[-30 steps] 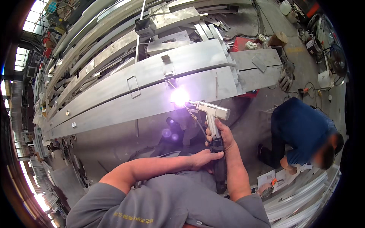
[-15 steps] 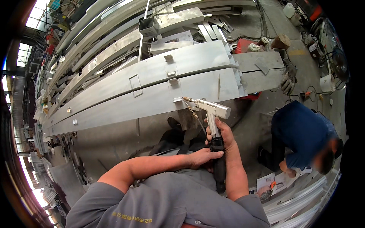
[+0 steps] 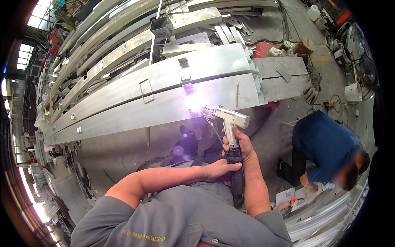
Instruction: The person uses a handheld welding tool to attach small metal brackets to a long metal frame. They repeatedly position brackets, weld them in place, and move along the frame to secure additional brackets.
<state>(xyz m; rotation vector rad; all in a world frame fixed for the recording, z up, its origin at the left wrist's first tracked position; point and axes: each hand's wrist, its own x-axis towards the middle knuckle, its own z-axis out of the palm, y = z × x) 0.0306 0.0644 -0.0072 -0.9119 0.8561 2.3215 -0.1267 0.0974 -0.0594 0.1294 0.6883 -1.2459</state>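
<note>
My right hand [image 3: 244,143] is closed round the handle of a silver handheld welding gun [image 3: 232,117]. Below it, my left hand [image 3: 219,169] grips the black-wrapped hose [image 3: 236,177] that runs down from the handle. The gun's nozzle points left at the near edge of a long flat metal panel [image 3: 135,114]. A white-violet glare [image 3: 196,101] burns at the tip and hides the small metal piece there. Parallel to this panel lies a second one [image 3: 218,59], with a small bracket [image 3: 182,61] standing on it. A thin rectangular frame [image 3: 142,90] rests across the two.
Long metal profiles [image 3: 119,51] are stacked beyond the panels. At right, a person in blue [image 3: 325,144] bends over papers [image 3: 302,196] by more profiles. Dark gloves [image 3: 312,88] hang off the far right end of the work surface, near a red container [image 3: 263,50].
A bright glare has appeared at the gun's tip, with violet light over the near panel and my legs. Both hands keep the same grip. The person in blue has shifted slightly left.
</note>
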